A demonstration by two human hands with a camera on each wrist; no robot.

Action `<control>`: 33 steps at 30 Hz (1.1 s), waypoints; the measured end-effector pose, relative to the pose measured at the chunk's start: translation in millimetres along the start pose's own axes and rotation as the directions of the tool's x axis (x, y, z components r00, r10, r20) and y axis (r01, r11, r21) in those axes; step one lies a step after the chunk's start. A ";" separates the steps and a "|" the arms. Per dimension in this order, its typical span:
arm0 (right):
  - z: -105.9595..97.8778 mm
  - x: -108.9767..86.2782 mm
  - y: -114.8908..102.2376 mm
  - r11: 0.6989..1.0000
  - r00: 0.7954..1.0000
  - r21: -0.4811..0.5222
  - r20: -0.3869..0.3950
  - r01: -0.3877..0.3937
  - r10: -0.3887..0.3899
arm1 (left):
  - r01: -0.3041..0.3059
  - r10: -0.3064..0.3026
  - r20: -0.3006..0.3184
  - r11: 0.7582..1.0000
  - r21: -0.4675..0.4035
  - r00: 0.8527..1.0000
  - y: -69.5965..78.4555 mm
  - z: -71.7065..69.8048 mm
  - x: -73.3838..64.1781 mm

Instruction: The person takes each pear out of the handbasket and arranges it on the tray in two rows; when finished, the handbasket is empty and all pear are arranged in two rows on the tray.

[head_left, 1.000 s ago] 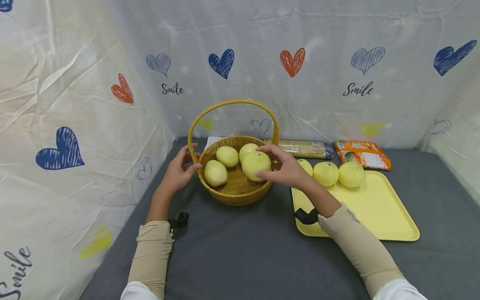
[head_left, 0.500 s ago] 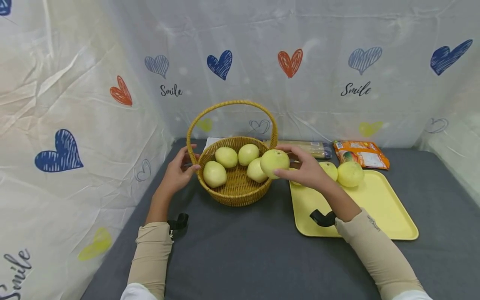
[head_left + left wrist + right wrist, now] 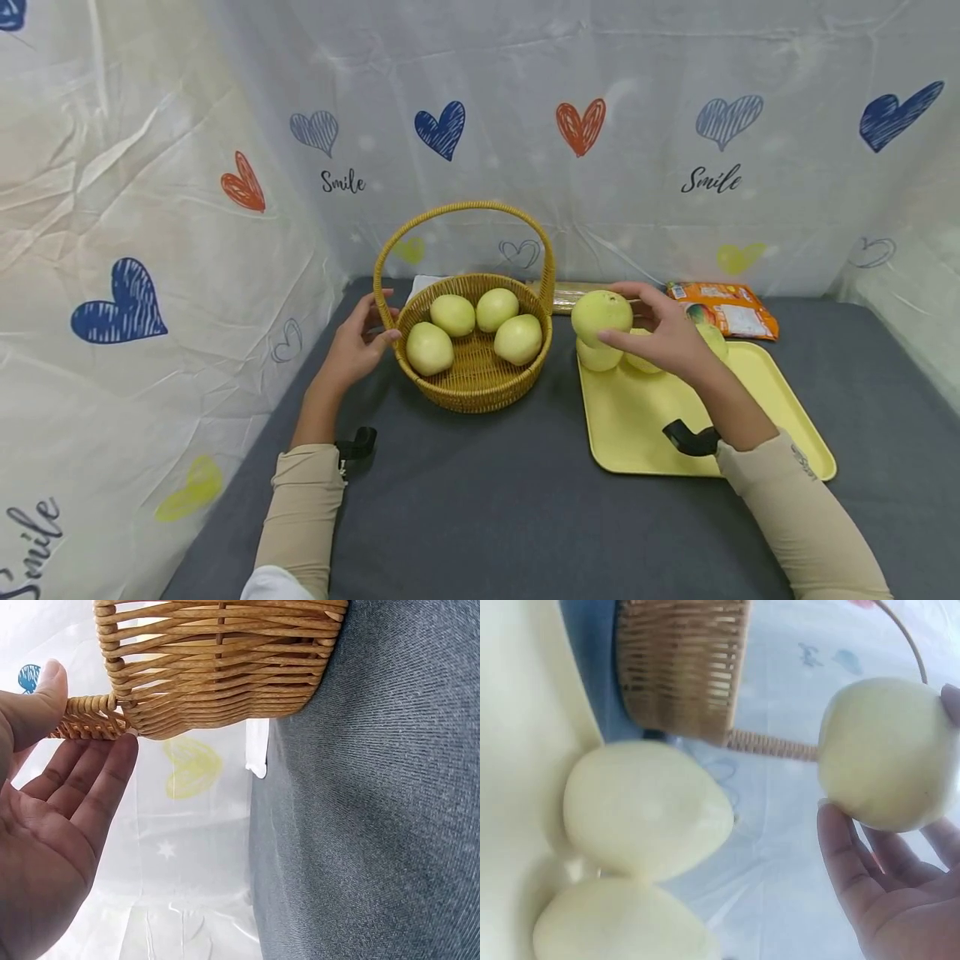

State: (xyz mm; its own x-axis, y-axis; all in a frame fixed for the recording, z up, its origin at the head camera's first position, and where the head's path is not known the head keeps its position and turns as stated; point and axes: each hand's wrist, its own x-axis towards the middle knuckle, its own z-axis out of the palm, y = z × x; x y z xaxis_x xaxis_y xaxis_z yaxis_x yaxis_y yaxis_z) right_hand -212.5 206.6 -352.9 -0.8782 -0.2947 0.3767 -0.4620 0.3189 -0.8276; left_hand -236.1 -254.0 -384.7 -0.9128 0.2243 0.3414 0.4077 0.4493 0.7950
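Right hand (image 3: 671,337) grasping fruit (image 3: 602,313) over far-left tray (image 3: 652,429) corner; probably firm, bruisable: cup sides. Left hand (image 3: 354,346) pinching basket handle (image 3: 379,271).

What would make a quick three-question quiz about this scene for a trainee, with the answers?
1. How many pale green fruits lie inside the wicker basket?
2. True or false: the right hand holds another fruit outside the basket.
3. Where is the left hand? A) on the yellow tray; B) at the basket's handle; C) on the orange packet.

Key: 1: four; 2: true; 3: B.
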 end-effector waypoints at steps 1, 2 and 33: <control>-3.2 -1.9 1.5 1.000 1.000 -0.008 -0.010 -0.007 0.007 | 0.001 -0.001 0.000 1.000 0.000 1.000 -0.2 0.1 0.0; -6.6 -3.7 2.2 1.000 1.000 -0.012 -0.019 -0.017 0.016 | 0.002 -0.002 -0.002 1.000 0.001 1.000 -0.4 0.3 0.0; -130.3 -59.1 50.4 0.919 0.897 -0.166 -0.335 -0.358 0.289 | 0.035 -0.035 -0.006 0.999 0.003 0.999 0.7 2.3 -1.7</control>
State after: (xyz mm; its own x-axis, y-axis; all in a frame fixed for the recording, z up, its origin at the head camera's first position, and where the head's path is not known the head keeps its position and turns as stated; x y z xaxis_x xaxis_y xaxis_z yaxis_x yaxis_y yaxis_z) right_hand -200.0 357.5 -362.7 -0.9626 0.1294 0.2382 -0.1308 0.5481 -0.8261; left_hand -234.2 -252.0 -385.9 -0.9267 0.2035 0.3159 0.3754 0.4599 0.8047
